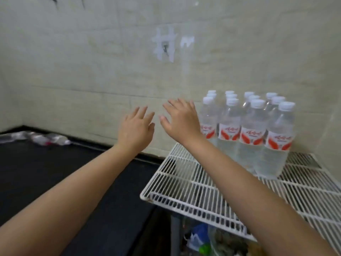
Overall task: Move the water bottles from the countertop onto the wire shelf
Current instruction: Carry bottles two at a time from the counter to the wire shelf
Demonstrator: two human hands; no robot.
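Bottles (247,130) upright on wire shelf (184,183); dark countertop (55,172), tiled wall (92,61).

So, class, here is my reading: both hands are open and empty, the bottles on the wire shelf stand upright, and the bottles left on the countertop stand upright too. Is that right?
One detail is wrong. The head view shows the bottles left on the countertop lying on their sides, not upright. The rest holds: the left hand and right hand are open and empty, and the bottles on the wire shelf stand upright.
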